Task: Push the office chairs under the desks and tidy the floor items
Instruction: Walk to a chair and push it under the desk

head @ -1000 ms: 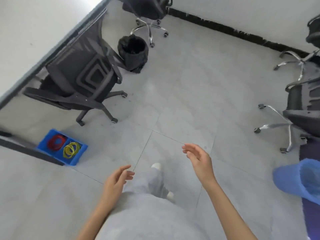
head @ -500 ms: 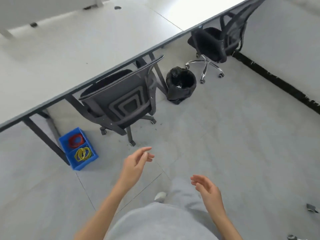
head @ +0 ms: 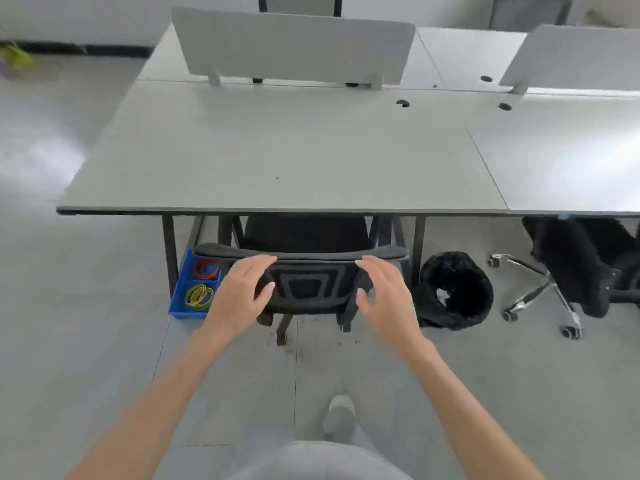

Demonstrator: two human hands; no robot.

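Head view looks steeply down; desk (head: 277, 150) close ahead.

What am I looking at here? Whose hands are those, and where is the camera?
The camera sits on a person's head and looks down, so you see what that person sees. There is no robot here, only two bare hands.

The left hand and the right hand are stretched toward the backrest of a black office chair. The fingers look relaxed and are at the top edge of the backrest; they hold nothing. The chair's seat is already under the grey desk.

On the floor, left of the chair, is a blue bin with red and yellow rubber bands in it. On the right is a black trash bin, and further right another chair. The grey shoe at the bottom belongs to the person.
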